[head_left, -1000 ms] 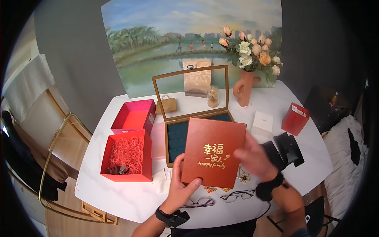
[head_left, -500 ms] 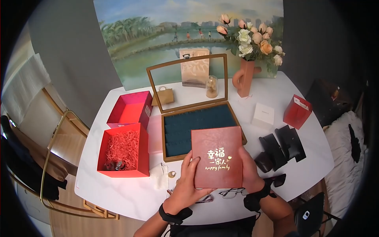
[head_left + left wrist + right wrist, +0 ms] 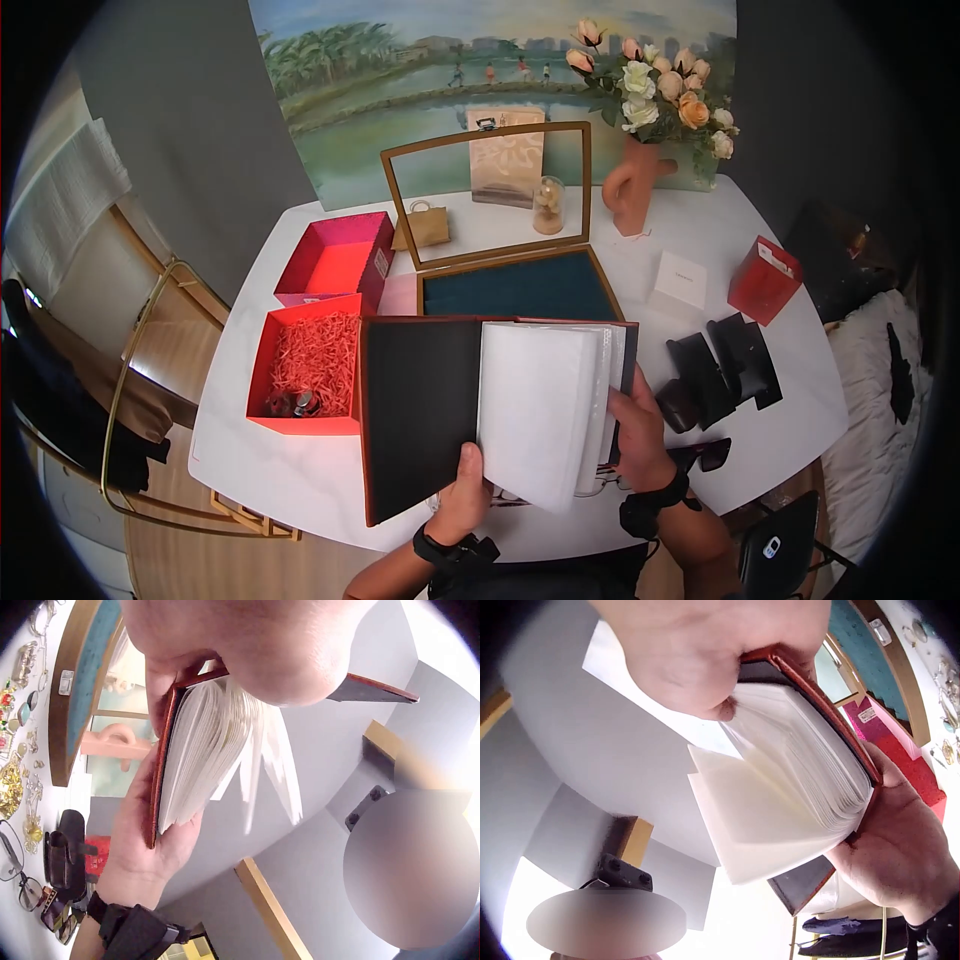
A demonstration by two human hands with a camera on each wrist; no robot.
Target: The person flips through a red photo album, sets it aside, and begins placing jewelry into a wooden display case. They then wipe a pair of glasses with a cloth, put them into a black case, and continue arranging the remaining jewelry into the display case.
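A photo album point(image 3: 420, 420) with a reddish-brown cover lies opened in both hands, above the front of the table. Its dark inner cover faces up on the left, and white sleeve pages point(image 3: 530, 410) stand loosely fanned on the right. My left hand point(image 3: 462, 500) grips the lower edge near the spine, thumb over the inside. At the right edge, my right hand point(image 3: 642, 430) holds the back cover, its thumb against the pages. The right wrist view shows the thumb point(image 3: 724, 711) at the page edges. Behind the album, a wooden display case point(image 3: 520, 285) stands with its glass lid raised.
Left are a red box point(image 3: 300, 425) with shredded paper and a pink-red box point(image 3: 300, 270). On the right lie black cases point(image 3: 745, 360), sunglasses point(image 3: 712, 455), a white box point(image 3: 680, 285) and a red bag point(image 3: 765, 280). Jewellery point(image 3: 11, 787) and eyeglasses point(image 3: 30, 892) lie below the album.
The album was closed, its gold-lettered front cover showing. That cover has swung over to the left, exposing the white pages. The right hand first reached over the cover, then took the right edge.
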